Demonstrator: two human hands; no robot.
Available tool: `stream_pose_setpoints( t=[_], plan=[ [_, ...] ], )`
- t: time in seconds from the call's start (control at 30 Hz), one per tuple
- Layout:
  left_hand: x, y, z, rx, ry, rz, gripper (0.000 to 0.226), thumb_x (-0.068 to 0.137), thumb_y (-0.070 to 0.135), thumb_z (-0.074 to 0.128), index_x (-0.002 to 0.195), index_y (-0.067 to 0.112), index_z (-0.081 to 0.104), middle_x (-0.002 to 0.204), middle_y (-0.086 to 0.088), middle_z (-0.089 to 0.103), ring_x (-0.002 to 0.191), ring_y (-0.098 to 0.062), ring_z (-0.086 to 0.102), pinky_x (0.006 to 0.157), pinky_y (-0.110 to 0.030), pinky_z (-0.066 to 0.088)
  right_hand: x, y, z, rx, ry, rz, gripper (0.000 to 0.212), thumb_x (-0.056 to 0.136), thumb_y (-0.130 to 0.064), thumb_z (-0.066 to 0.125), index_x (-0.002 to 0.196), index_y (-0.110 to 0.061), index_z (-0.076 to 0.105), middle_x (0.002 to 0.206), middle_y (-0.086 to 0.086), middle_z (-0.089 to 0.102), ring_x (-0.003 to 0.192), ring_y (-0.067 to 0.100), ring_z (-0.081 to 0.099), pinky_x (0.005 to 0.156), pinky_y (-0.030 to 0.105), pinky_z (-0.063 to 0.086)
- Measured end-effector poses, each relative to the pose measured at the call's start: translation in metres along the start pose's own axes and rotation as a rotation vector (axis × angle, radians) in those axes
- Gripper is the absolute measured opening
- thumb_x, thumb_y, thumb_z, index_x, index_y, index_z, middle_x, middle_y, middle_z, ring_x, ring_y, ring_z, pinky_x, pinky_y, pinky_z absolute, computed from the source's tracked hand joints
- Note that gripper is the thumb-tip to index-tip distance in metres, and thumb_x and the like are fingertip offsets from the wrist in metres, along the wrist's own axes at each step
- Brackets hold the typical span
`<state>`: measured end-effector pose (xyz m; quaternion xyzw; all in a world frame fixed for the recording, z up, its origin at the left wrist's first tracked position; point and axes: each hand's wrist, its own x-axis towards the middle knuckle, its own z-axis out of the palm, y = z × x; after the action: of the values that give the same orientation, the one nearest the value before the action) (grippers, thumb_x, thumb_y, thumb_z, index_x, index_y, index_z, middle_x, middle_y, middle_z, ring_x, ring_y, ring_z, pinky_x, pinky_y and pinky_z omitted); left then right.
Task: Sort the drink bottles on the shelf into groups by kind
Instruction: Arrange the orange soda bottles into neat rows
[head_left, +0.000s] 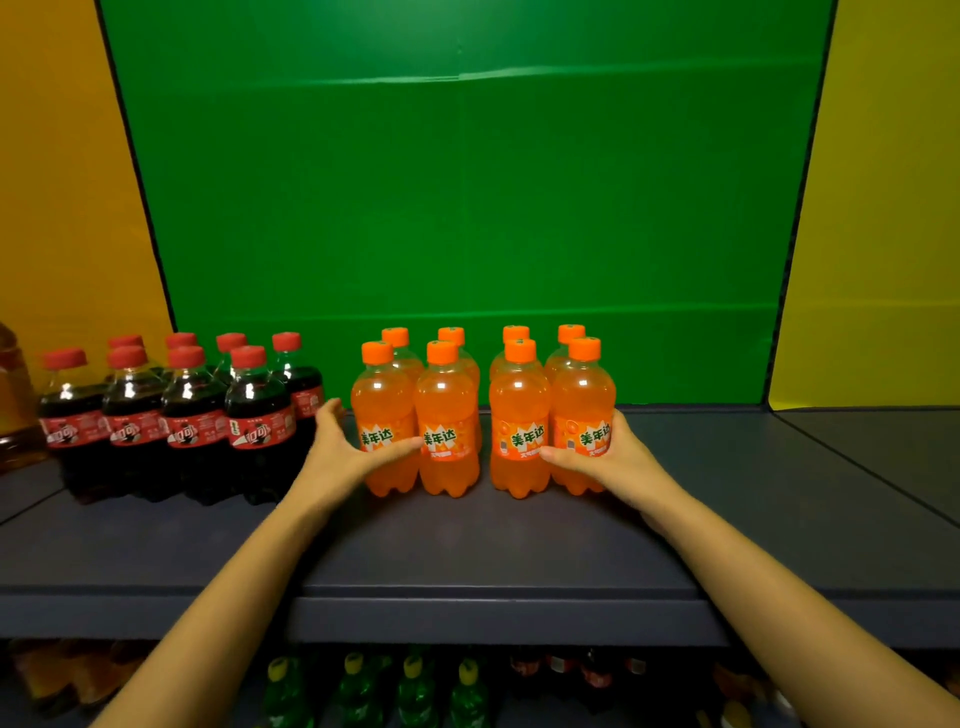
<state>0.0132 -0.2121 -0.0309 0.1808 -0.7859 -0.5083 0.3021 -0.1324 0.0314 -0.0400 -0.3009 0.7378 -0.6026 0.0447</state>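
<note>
Bottles stand upright on a dark shelf with bare room at its front edge and right end: cola bottles left, orange bottles centre, split by a narrow gap. Left hand and right hand cup the orange cluster's outer sides, fingers spread against labels.

Your left hand covers the lower label of the front-left orange soda bottle; your fingertips vanish behind it. Your right hand wraps the front-right orange soda bottle, hiding its base corner, so you cannot tell how firmly either hand presses. Behind the bottles you touch, the rear orange bottles show little but caps. Far left of your left hand, an amber bottle is cut by the edge. Below your forearms, the green bottles sit dim and blurred, cropped at the bottom.
</note>
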Motion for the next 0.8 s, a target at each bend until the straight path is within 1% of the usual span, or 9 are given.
stream_pose_setpoints(
  t=[0.03, 0.1, 0.17, 0.2, 0.3, 0.43, 0.63, 0.73, 0.8],
  plan=[
    [0.006, -0.001, -0.003, -0.055, -0.103, -0.037, 0.147, 0.02, 0.061, 0.086, 0.142, 0.016, 0.017, 0.135, -0.002, 0.044, 0.118, -0.017, 0.049, 0.1, -0.036, 0.042, 0.001, 0.0, 0.002, 0.052, -0.003, 0.006, 0.069, 0.064, -0.024, 0.082, 0.117, -0.033, 0.039, 0.119, -0.003, 0.056, 0.103, 0.01, 0.057, 0.087, 0.028, 0.047],
    [0.017, -0.004, -0.007, -0.104, -0.26, -0.045, 0.141, 0.014, 0.058, 0.087, 0.136, 0.019, 0.028, 0.12, 0.005, 0.054, 0.104, -0.01, 0.057, 0.086, -0.029, 0.049, 0.002, 0.0, 0.005, 0.137, 0.005, 0.009, 0.075, 0.066, -0.014, 0.081, 0.125, -0.027, 0.036, 0.116, -0.005, 0.057, 0.1, 0.006, 0.057, 0.077, 0.02, 0.049],
    [0.028, -0.009, -0.008, -0.095, -0.344, 0.008, 0.127, 0.023, 0.05, 0.091, 0.133, 0.025, 0.032, 0.121, 0.003, 0.058, 0.105, -0.012, 0.061, 0.088, -0.032, 0.051, 0.002, 0.0, 0.005, 0.175, 0.007, -0.016, 0.076, 0.066, -0.007, 0.079, 0.125, -0.026, 0.036, 0.112, -0.007, 0.058, 0.097, 0.001, 0.058, 0.066, 0.013, 0.051],
    [0.031, -0.01, -0.007, -0.099, -0.365, 0.039, 0.121, 0.027, 0.047, 0.092, 0.131, 0.027, 0.035, 0.123, 0.002, 0.059, 0.107, -0.013, 0.062, 0.091, -0.034, 0.051, 0.003, -0.001, 0.006, 0.184, 0.009, -0.03, 0.076, 0.066, -0.004, 0.079, 0.126, -0.026, 0.037, 0.111, -0.008, 0.058, 0.097, 0.001, 0.058, 0.064, 0.01, 0.051],
    [0.038, -0.018, -0.004, -0.18, -0.363, 0.054, 0.119, 0.033, 0.042, 0.093, 0.135, 0.025, 0.035, 0.126, -0.002, 0.059, 0.111, -0.016, 0.061, 0.093, -0.038, 0.05, 0.005, 0.0, 0.008, 0.198, 0.026, -0.054, 0.076, 0.065, 0.002, 0.078, 0.126, -0.022, 0.039, 0.11, -0.007, 0.06, 0.099, 0.004, 0.059, 0.065, 0.009, 0.05],
    [0.039, -0.024, 0.001, -0.247, -0.383, 0.039, 0.114, 0.034, 0.041, 0.093, 0.134, 0.02, 0.04, 0.121, -0.005, 0.064, 0.106, -0.019, 0.064, 0.085, -0.034, 0.053, 0.004, -0.001, 0.011, 0.213, 0.052, -0.059, 0.069, 0.068, 0.005, 0.075, 0.123, -0.021, 0.042, 0.105, -0.008, 0.061, 0.091, 0.001, 0.06, 0.062, 0.009, 0.05],
    [0.043, -0.028, 0.007, -0.28, -0.367, 0.044, 0.109, 0.037, 0.039, 0.092, 0.133, 0.021, 0.041, 0.12, -0.004, 0.065, 0.106, -0.018, 0.064, 0.087, -0.036, 0.052, 0.006, 0.001, 0.014, 0.174, 0.06, -0.061, 0.068, 0.069, 0.001, 0.076, 0.122, -0.022, 0.041, 0.105, -0.01, 0.06, 0.091, -0.001, 0.06, 0.062, 0.008, 0.049],
    [0.043, -0.029, 0.011, -0.303, -0.351, 0.062, 0.102, 0.042, 0.03, 0.088, 0.133, 0.022, 0.041, 0.12, -0.003, 0.065, 0.105, -0.017, 0.065, 0.085, -0.032, 0.053, 0.007, 0.004, 0.014, 0.153, 0.049, -0.064, 0.069, 0.069, -0.003, 0.076, 0.124, -0.023, 0.04, 0.108, -0.008, 0.06, 0.094, 0.0, 0.06, 0.064, 0.01, 0.05],
    [0.045, -0.03, 0.012, -0.314, -0.345, 0.069, 0.102, 0.042, 0.03, 0.088, 0.132, 0.022, 0.041, 0.119, -0.003, 0.065, 0.105, -0.017, 0.065, 0.083, -0.03, 0.054, 0.009, 0.006, 0.014, 0.16, 0.051, -0.059, 0.07, 0.069, -0.004, 0.077, 0.124, -0.024, 0.04, 0.109, -0.008, 0.06, 0.095, 0.001, 0.06, 0.064, 0.009, 0.05]
  ],
)
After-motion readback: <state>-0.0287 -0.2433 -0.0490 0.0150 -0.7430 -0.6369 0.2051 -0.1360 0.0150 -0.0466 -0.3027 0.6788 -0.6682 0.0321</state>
